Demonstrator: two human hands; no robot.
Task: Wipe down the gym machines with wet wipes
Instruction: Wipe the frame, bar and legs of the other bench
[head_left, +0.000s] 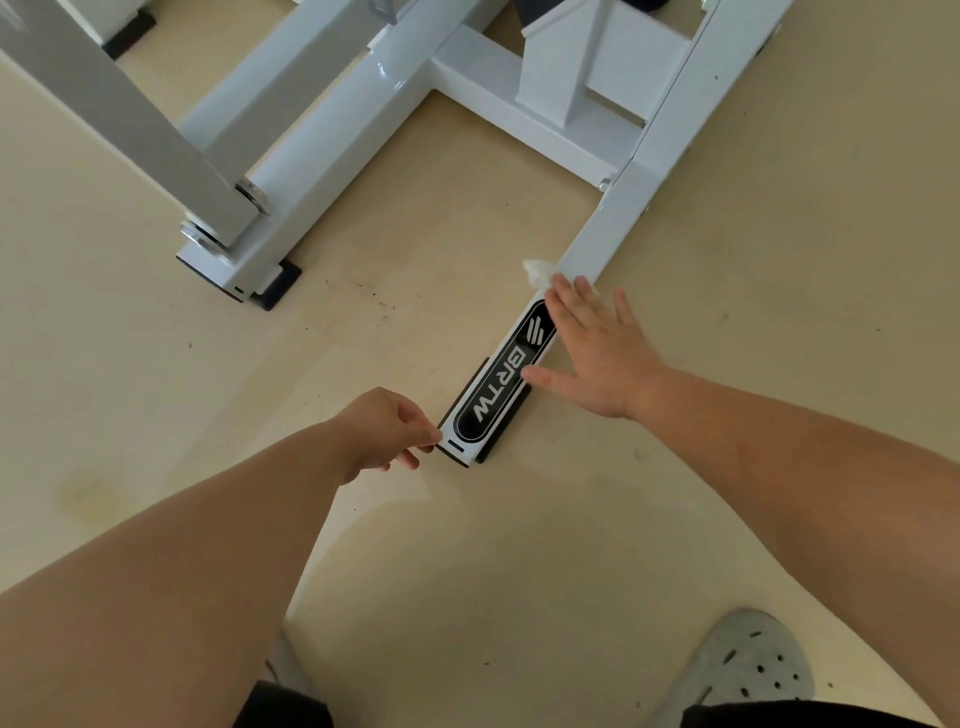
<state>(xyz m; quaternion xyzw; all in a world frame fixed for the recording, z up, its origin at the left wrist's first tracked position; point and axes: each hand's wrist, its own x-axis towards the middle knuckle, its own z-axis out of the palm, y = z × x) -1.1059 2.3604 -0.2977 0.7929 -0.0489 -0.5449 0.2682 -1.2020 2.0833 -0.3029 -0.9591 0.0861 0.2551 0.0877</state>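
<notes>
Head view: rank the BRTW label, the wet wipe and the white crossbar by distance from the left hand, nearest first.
1. BRTW label, just right of the left hand.
2. Wet wipe, up the rail, under the right hand.
3. White crossbar, far up the frame.

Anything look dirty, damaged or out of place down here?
Dark specks lie scattered on the floor between the white base bars, and a faint yellowish stain marks the floor further left. Nothing looks damaged.
</notes>
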